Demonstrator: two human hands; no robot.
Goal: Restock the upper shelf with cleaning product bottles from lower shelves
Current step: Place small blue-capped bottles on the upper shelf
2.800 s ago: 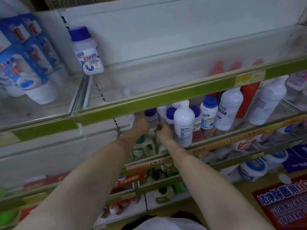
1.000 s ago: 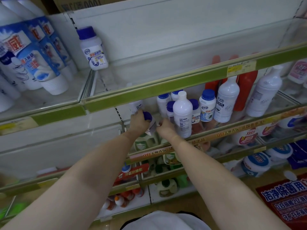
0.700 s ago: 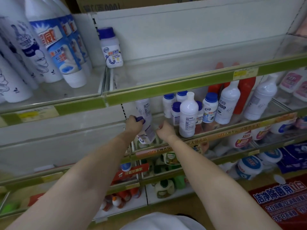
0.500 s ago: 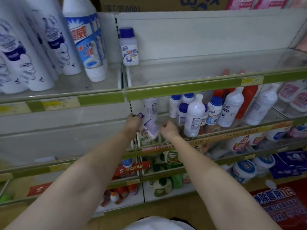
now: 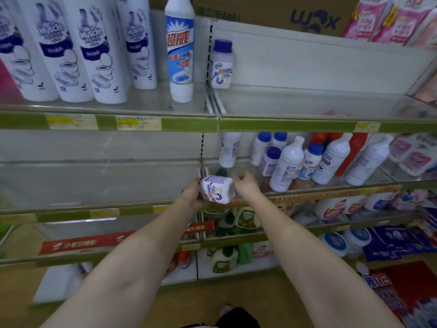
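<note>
Both hands meet just in front of the lower shelf's rail: the left hand (image 5: 192, 195) has its fingers wrapped around a small white plastic bottle with a blue-and-white label (image 5: 216, 190), which lies on its side with the base towards the camera, while the right hand (image 5: 246, 184) hovers at the bottle's right end with fingers loosely curled, gripping nothing that I can make out, probably ready to steady or turn it. Tipped like that, the bottle looks freshly drawn out past the rail and will need righting before it goes up. Behind the hands, the lower shelf (image 5: 331, 191) carries more white bottles with blue caps (image 5: 272, 159), packed close. Farther up, the upper shelf (image 5: 295, 125) holds one matching blue-capped bottle (image 5: 221, 65) standing at its left corner, the likely spot to line up beside.
</note>
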